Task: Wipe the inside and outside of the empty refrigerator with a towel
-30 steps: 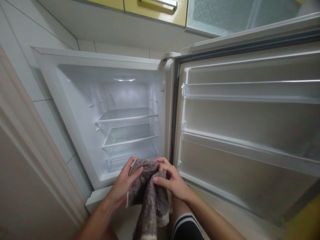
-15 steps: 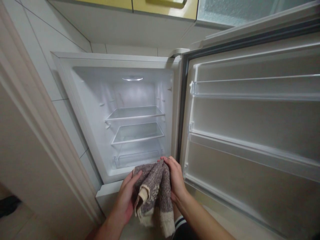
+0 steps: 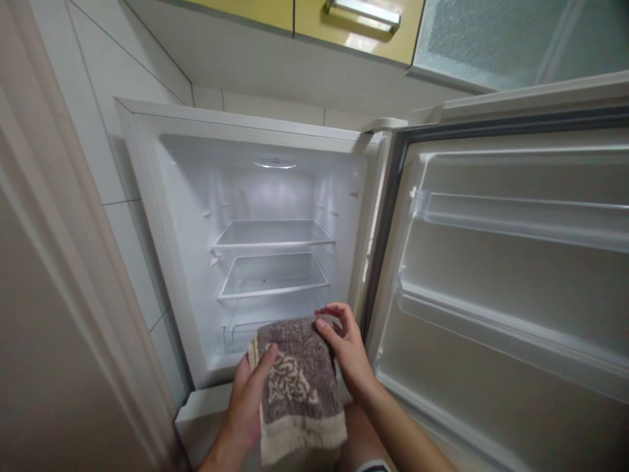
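A brown-grey towel with a cream border and a cream raised pattern hangs spread in front of the open fridge. My left hand grips its left edge, thumb on the front and the other fingers hidden behind. At the top right corner, my right hand holds the towel loosely between thumb and curled fingers. Behind the towel are two glass shelves and a clear drawer, partly covered by the cloth.
To the right stands the swung-out fridge door with clear door racks. Yellow cabinets hang above. On the left are a tiled wall and a pale door frame. My leg shows below the towel.
The towel was bunched in folds and now hangs flatter, its pattern facing me. My right hand has shifted its hold along the top edge. The view has moved slightly.
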`<state>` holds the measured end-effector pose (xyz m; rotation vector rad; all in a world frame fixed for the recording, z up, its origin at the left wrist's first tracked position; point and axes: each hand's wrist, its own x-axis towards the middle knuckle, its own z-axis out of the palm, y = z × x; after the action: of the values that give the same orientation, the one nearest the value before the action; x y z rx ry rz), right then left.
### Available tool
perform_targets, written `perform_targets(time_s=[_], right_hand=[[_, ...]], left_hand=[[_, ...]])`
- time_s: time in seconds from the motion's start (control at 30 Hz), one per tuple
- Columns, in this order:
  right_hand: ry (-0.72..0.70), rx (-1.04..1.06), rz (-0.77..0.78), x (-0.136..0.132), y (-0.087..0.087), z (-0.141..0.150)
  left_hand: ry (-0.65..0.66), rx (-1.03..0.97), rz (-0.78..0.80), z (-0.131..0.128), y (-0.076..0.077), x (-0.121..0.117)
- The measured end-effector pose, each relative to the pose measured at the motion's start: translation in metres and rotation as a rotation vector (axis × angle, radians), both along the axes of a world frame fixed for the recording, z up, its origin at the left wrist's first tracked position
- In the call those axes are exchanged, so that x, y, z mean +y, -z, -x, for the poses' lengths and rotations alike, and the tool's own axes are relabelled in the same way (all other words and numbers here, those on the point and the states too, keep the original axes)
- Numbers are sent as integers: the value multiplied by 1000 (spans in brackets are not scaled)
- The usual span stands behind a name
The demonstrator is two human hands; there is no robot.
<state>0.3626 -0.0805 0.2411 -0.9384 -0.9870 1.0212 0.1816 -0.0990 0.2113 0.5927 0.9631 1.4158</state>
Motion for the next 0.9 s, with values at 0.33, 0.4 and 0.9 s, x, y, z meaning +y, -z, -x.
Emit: perform_targets(time_s=[0.33, 0.4, 0.9], right_hand=[[123, -171, -76, 55, -97, 26], [403, -480, -296, 88, -140, 30], [-174, -1684, -24, 324, -176, 79]], left_hand=[[-40, 540, -384, 44, 51, 89], [3, 630, -400, 56, 88, 96], [327, 1943, -1438, 190, 217, 130]])
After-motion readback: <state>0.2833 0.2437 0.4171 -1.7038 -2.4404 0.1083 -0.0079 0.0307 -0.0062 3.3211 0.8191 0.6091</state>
